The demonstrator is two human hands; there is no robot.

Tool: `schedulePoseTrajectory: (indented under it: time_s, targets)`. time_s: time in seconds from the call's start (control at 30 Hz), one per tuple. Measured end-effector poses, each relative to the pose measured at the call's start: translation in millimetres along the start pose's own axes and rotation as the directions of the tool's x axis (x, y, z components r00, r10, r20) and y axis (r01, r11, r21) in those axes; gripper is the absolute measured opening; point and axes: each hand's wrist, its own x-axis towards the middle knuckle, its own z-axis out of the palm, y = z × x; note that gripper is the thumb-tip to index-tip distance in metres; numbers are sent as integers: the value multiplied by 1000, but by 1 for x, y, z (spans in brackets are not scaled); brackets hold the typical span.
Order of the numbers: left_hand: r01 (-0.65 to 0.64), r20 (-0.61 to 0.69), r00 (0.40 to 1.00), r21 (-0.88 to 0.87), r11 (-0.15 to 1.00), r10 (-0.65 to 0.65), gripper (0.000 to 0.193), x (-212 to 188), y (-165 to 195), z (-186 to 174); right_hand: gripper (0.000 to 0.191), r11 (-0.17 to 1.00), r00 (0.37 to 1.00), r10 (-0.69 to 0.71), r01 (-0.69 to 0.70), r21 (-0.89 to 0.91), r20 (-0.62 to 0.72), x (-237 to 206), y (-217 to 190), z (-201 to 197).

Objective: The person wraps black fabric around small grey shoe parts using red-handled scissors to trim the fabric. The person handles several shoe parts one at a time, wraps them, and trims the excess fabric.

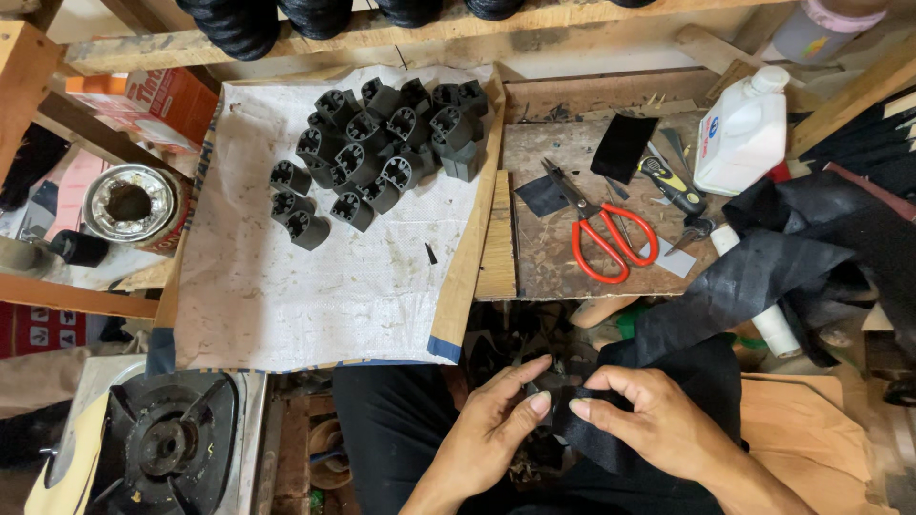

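Hands meet below the red scissors [611,243], left hand [496,420] and right hand [649,420] fingers pinching black fabric [592,443] together.

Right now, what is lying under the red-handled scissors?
The red-handled scissors lie on a worn wooden board, blades over a dark fabric scrap. Anything directly beneath the blades is covered.

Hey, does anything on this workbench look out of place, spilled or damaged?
Nothing looks spilled or broken. The black plastic parts lie in a loose heap on the white sheet, and the red scissors lie open. The left hand and right hand pinch black fabric.
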Motion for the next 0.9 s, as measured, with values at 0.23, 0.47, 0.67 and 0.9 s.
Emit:
schedulePoseTrajectory:
  time_s: [0.23, 0.47, 0.67, 0.9]
  targets:
    - [23, -5, 1000, 90, 996, -22, 50, 0, 7, 1, 24, 996, 996, -91, 91, -20, 8, 3, 9, 0]
    - [-243, -22, 970, 15, 970, 243, 64, -4, 3, 6, 25, 1000, 1000, 12, -12, -5, 24, 0, 11, 3]
    - [150, -139, 978, -26, 988, -153, 59, -4, -14, 4, 22, 997, 998, -46, 45, 56, 30, -4, 14, 1]
    - [185, -217, 957, -64, 981, -194, 57, -6, -11, -8, 22, 991, 991, -128, 127, 28, 24, -9, 15, -7]
